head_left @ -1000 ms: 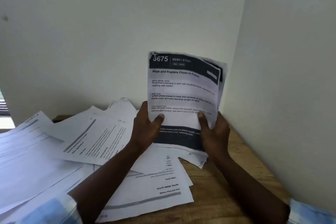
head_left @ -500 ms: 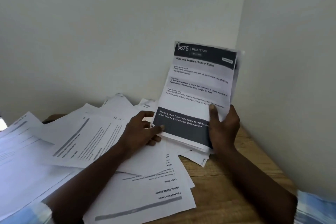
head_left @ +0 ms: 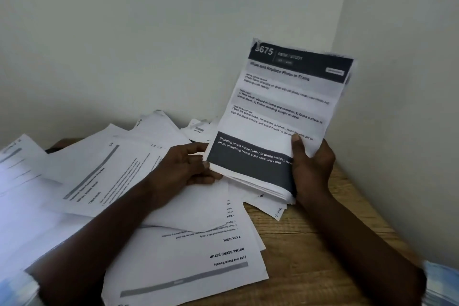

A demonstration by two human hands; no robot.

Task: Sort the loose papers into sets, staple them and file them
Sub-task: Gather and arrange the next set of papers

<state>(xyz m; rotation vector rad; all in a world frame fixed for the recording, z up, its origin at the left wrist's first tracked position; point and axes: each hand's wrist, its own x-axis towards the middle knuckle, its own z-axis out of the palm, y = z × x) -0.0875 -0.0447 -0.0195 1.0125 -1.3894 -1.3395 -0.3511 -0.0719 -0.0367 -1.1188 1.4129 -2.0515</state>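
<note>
A stack of printed sheets [head_left: 278, 117] stands tilted above the desk, its top page headed "3675" with dark bands at top and bottom. My right hand [head_left: 310, 166] grips its lower right edge, thumb on the front page. My left hand [head_left: 183, 166] is at the stack's lower left corner, fingers curled against the edge of the sheets. Loose printed papers [head_left: 188, 251] lie scattered and overlapping over the left and middle of the wooden desk [head_left: 310, 243]. No stapler or file is in sight.
White walls meet in a corner right behind the held stack. Bare wood shows at the desk's right side, by the right wall. More sheets [head_left: 29, 194] pile up at the far left.
My left hand let go of the stack's front and dropped to its lower left corner. The stack shifted right and tilted, carried by my right hand.
</note>
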